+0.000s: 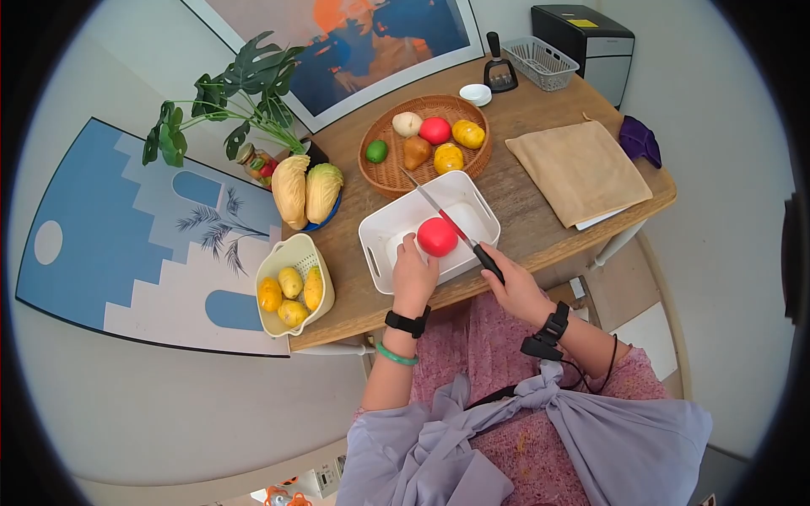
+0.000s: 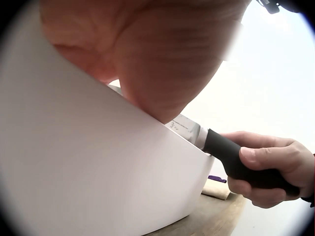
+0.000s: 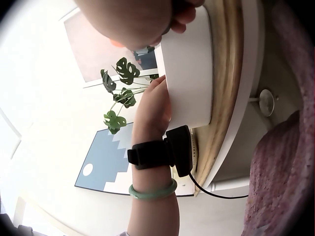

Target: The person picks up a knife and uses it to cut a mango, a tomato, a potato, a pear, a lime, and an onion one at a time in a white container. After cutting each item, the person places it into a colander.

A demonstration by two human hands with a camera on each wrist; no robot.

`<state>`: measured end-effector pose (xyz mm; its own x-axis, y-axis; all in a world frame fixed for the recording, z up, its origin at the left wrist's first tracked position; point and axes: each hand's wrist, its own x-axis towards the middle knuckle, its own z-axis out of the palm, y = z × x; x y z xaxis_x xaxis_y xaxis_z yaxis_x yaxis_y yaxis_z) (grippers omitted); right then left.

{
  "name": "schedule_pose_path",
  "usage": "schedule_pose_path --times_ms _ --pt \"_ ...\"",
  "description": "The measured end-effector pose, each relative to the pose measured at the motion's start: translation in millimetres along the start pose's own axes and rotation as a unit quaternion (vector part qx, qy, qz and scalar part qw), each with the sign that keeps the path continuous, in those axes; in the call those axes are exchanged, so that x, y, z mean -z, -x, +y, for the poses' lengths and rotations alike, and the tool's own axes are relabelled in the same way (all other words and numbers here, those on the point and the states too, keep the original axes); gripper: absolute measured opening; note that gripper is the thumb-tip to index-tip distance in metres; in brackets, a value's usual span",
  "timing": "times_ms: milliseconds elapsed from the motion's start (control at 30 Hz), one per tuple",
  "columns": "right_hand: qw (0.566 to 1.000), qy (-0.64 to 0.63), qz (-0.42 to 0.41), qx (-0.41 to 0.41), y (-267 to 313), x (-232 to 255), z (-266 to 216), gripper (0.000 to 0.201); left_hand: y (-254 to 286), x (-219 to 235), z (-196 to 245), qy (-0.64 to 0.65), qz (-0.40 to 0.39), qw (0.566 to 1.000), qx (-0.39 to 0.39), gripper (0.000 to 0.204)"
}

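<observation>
In the head view, my left hand point(image 1: 413, 274) holds a round red fruit point(image 1: 437, 237) over the white tub point(image 1: 371, 253), fingers against its left side. My right hand point(image 1: 515, 291) grips the black handle point(image 1: 488, 261) of a knife point(image 1: 429, 196). The blade slants up and left, passing along the fruit's right side, with its tip above the tub's far rim. Seen from the left wrist, the right hand point(image 2: 275, 169) wraps the knife handle point(image 2: 236, 164), and the blade's base point(image 2: 186, 129) is at the tub's rim. The left hand's fingertips are hidden behind the tub wall there.
Behind the tub is a round wicker basket point(image 1: 375, 175) of fruit. To the left are two napa cabbages point(image 1: 289, 192) on a blue plate and a cream basket point(image 1: 324, 308) of yellow fruit. A beige cloth point(image 1: 582, 173) lies right; a plant point(image 1: 253, 93) stands at the back.
</observation>
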<state>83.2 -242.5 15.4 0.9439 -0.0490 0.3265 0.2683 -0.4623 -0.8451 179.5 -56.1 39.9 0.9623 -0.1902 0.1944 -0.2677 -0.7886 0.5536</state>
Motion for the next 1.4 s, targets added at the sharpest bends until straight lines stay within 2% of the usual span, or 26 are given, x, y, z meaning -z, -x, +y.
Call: schedule_pose_path --times_ms 133,200,400,467,500,567,667,800,900,1000,1133,1233,1300,1400 --pt "1.000 -0.009 0.003 0.005 2 -3 2 0.048 3 3 6 -0.013 0.001 1.000 0.022 0.038" --pt "0.999 -0.014 -0.029 -0.024 2 -1 0 0.049 2 0 7 -0.013 -0.005 0.999 0.036 0.036" --pt "1.000 -0.013 -0.015 -0.010 4 3 -2 0.054 2 -7 4 0.010 0.013 0.999 0.048 0.031" --pt "0.999 -0.003 -0.027 -0.021 4 4 -2 0.054 3 -3 -1 -0.053 0.081 0.994 -0.050 0.027" --pt "0.999 0.005 -0.040 -0.033 4 4 -2 0.054 3 2 -2 -0.052 0.081 0.994 -0.050 0.027" --pt "0.999 -0.007 -0.032 -0.023 5 3 0 0.053 6 21 -5 -0.101 0.129 0.979 -0.119 0.017" --pt "0.999 -0.013 -0.031 -0.014 6 2 -1 0.053 2 46 -18 -0.090 0.115 0.982 -0.120 0.012" --pt "0.999 -0.007 -0.038 -0.016 4 1 -1 0.053 -4 47 -34 -0.045 0.095 0.983 -0.152 0.007" --pt "1.000 -0.009 -0.026 0.002 5 -1 2 0.053 -4 40 -36 -0.027 0.106 0.984 -0.141 0.006" --pt "0.998 0.009 -0.059 0.003 2 3 3 0.052 -2 39 -38 0.001 0.124 0.982 -0.143 0.006" --pt "0.998 0.002 -0.057 0.013 0 5 1 0.052 -2 38 -38 0.005 0.144 0.980 -0.140 0.010" --pt "0.997 0.020 -0.074 0.015 1 6 0 0.052 0 38 -37 0.010 0.154 0.979 -0.131 0.018" --pt "0.997 0.005 -0.080 -0.012 0 6 2 0.053 0 37 -37 0.016 0.161 0.977 -0.137 0.026" --pt "0.997 0.013 -0.077 0.008 0 5 1 0.052 2 36 -38 0.025 0.186 0.973 -0.133 0.031"
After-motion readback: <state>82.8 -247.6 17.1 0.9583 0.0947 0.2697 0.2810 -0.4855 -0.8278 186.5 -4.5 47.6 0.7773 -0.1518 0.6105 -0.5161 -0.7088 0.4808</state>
